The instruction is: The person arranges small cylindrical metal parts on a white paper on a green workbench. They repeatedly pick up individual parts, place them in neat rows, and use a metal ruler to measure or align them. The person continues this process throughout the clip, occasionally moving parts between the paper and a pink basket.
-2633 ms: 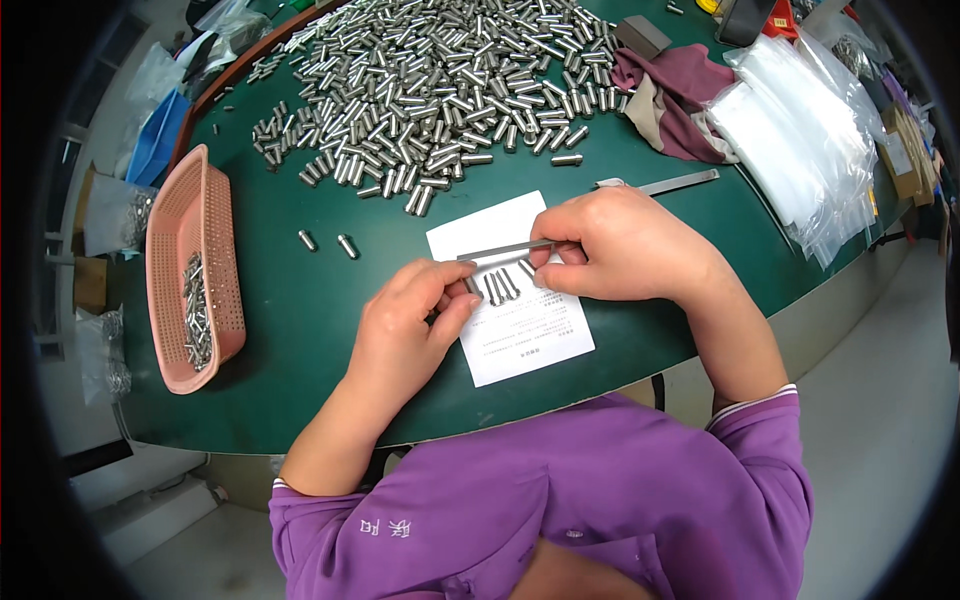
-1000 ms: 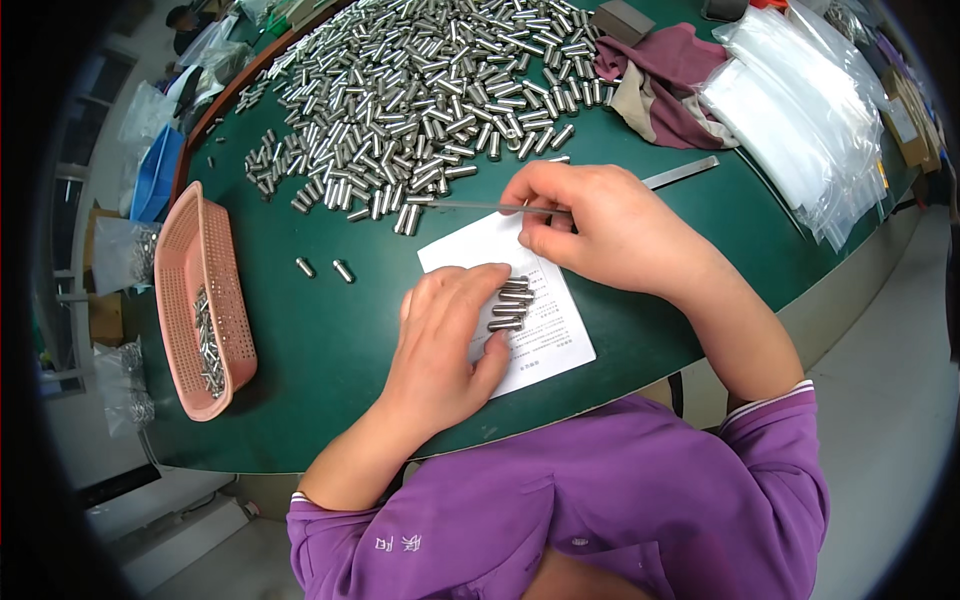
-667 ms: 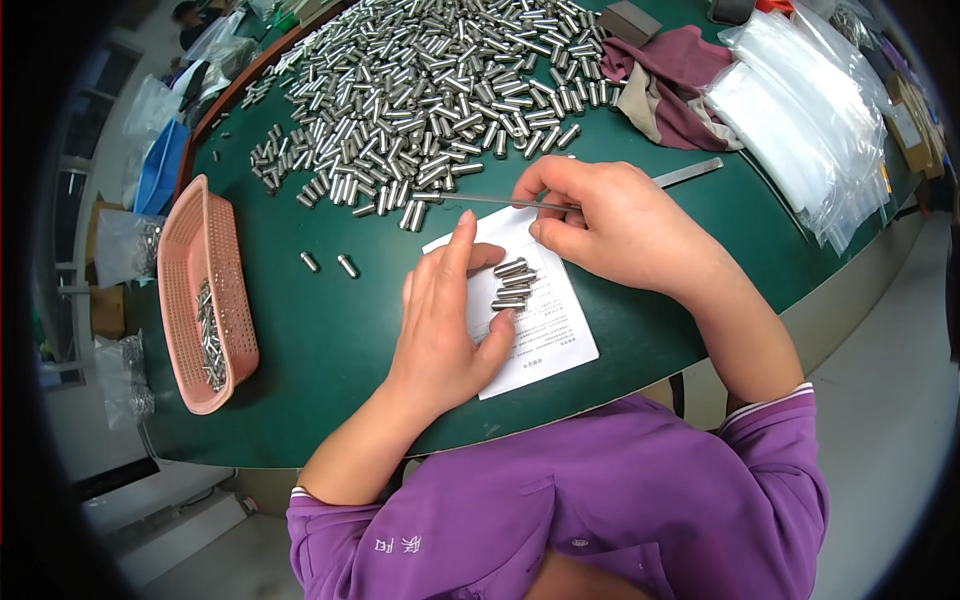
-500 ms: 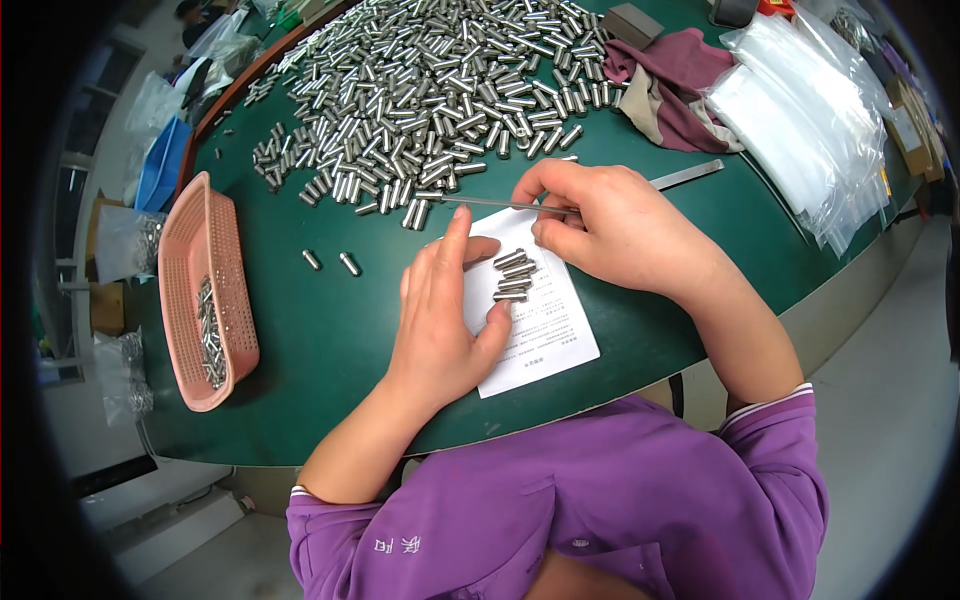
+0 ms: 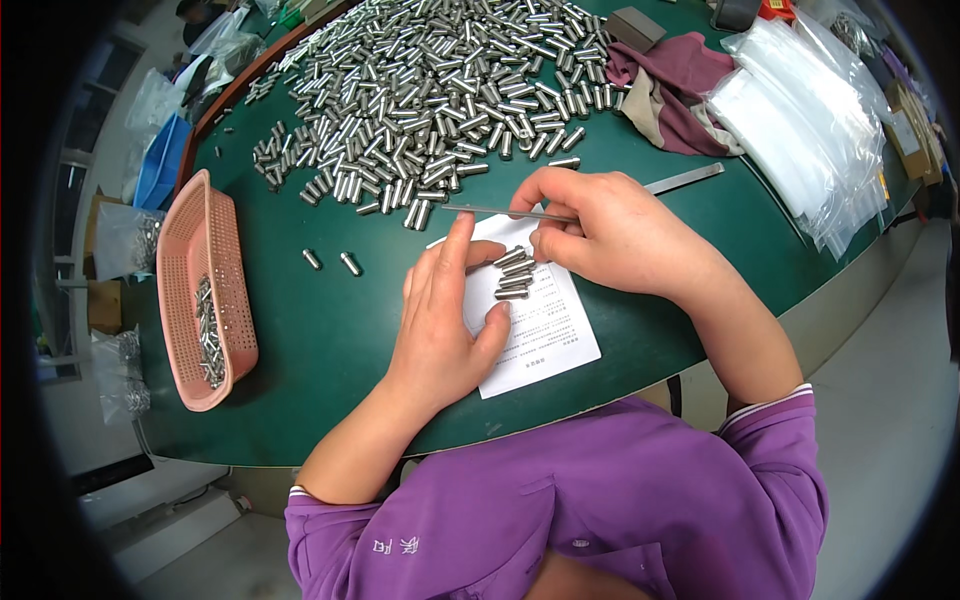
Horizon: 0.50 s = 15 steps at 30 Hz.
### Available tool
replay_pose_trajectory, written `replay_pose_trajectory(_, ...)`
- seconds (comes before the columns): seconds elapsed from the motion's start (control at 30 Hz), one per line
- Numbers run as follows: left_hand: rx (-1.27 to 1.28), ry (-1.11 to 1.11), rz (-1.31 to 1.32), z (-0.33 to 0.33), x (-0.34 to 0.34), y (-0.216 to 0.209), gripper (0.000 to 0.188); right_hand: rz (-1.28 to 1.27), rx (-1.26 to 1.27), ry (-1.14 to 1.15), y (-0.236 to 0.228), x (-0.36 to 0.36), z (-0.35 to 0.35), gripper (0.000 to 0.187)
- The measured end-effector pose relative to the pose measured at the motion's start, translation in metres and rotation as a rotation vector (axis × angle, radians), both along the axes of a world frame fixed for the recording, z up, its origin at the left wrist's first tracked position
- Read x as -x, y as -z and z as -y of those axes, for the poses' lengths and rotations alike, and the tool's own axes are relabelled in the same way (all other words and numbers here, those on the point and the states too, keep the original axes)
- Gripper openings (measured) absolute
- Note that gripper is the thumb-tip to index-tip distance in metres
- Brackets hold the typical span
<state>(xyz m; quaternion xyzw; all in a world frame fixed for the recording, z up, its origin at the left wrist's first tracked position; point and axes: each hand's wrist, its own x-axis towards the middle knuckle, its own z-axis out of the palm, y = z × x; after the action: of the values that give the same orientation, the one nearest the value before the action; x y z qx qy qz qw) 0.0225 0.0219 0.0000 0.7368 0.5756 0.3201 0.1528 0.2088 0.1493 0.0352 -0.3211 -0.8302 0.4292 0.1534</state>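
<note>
My left hand (image 5: 440,330) rests with its fingers apart beside a short row of metal pins (image 5: 514,272) on a printed white sheet (image 5: 545,345). Its thumb is close to the near end of the row. Its index fingertip meets a thin grey metal tool (image 5: 500,211), or lies just under it. Pinched around that tool is my right hand (image 5: 615,225), over the sheet's far right edge. A flat metal strip (image 5: 690,178) shows beyond the right hand; whether it belongs to the tool is hidden.
A big heap of metal pins (image 5: 430,90) covers the green table's far side. Two loose pins (image 5: 331,262) lie left of my hands. The pink basket (image 5: 245,330) holds small metal parts. A maroon cloth (image 5: 685,75) and clear plastic bags (image 5: 790,130) lie at the right.
The thin tool's left tip has dropped slightly toward me. Both hands keep nearly the same place and pose, and the row of pins looks almost unchanged.
</note>
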Motion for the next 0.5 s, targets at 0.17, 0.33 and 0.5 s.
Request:
replay_pose_trajectory(0.17, 0.013, 0.003, -0.007, 0.001, -0.001, -0.003, 0.088, -0.001, 0.022, -0.014, 0.001, 0.000, 0.000, 0.026)
replay_pose_trajectory(0.33, 0.007, -0.003, -0.017, 0.003, -0.001, -0.002, 0.084, 0.002, 0.039, -0.013, 0.001, 0.000, 0.000, 0.026)
replay_pose_trajectory(0.5, 0.038, -0.001, -0.027, 0.003, -0.002, -0.007, 0.083, -0.074, -0.045, 0.004, 0.010, -0.002, -0.001, 0.026)
